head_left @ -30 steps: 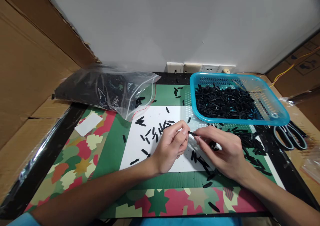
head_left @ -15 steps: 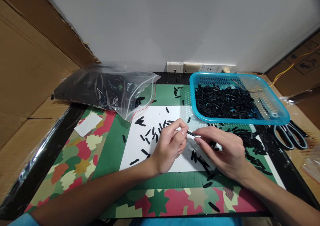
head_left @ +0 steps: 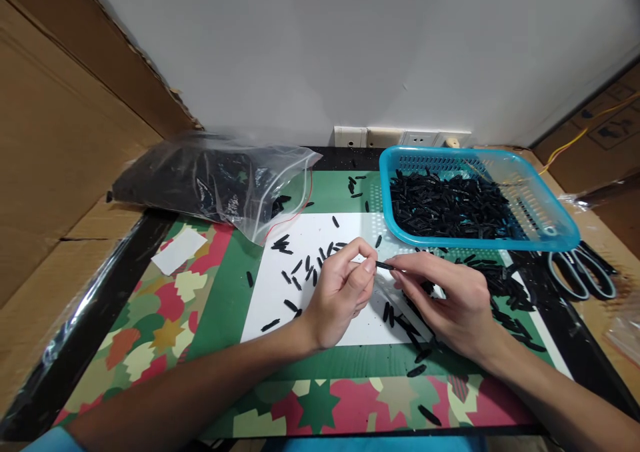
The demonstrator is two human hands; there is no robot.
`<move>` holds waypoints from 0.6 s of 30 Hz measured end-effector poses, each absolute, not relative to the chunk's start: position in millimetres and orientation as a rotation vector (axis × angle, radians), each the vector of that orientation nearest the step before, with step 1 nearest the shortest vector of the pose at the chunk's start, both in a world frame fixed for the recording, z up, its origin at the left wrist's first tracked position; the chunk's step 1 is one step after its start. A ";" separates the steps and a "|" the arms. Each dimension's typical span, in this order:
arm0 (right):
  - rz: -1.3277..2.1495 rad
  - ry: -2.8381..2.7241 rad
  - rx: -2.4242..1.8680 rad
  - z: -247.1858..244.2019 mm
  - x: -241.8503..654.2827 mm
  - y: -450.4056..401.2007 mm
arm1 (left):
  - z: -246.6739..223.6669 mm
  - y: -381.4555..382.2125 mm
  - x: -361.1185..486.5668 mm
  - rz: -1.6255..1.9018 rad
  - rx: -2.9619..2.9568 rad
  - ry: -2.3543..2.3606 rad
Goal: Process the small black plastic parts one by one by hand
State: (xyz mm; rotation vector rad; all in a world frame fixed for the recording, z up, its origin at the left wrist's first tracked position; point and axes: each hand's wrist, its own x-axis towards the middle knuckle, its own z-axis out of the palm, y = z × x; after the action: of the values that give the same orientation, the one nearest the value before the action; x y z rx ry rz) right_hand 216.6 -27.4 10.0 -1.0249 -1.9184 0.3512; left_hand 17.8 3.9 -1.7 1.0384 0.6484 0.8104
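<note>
A slim black stick-like piece [head_left: 384,265] is held level between my two hands over the white sheet [head_left: 350,332]. My left hand [head_left: 345,289] is closed, thumb against curled fingers, at the piece's left end. With thumb and forefinger my right hand [head_left: 445,299] pinches its right end. Whether the left fingers hold anything more is hidden. Many similar black pieces lie scattered on the sheet around the left hand, and a denser pile [head_left: 510,285] lies beyond the right hand. Part of that pile is behind the right hand.
A blue plastic basket [head_left: 480,244] of black pieces stands at the back right, with scissors [head_left: 580,272] beside it. A clear zip bag [head_left: 200,179] full of dark material lies at the back left. A white paper scrap [head_left: 179,251] rests on the patterned mat [head_left: 165,335].
Both hands stay nearly in place on the same black piece. The piece now lies more level, and the right fingertips have shifted slightly to the right. The view has tilted very slightly.
</note>
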 end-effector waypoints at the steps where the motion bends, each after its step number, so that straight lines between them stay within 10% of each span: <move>1: 0.349 -1.913 -1.018 8.8 216.9 -27.3 | -1.5 4.2 17.8 0.812 1.038 0.651; 18: 0.520 -1.747 -1.103 14.2 214.0 -29.5 | -2.6 4.2 20.0 0.845 1.019 0.665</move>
State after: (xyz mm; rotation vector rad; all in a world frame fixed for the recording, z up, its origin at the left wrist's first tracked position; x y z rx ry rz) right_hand 214.0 -29.5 14.2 -1.1026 -1.7467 0.5204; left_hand 20.0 4.2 -2.6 1.0194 0.6647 0.8454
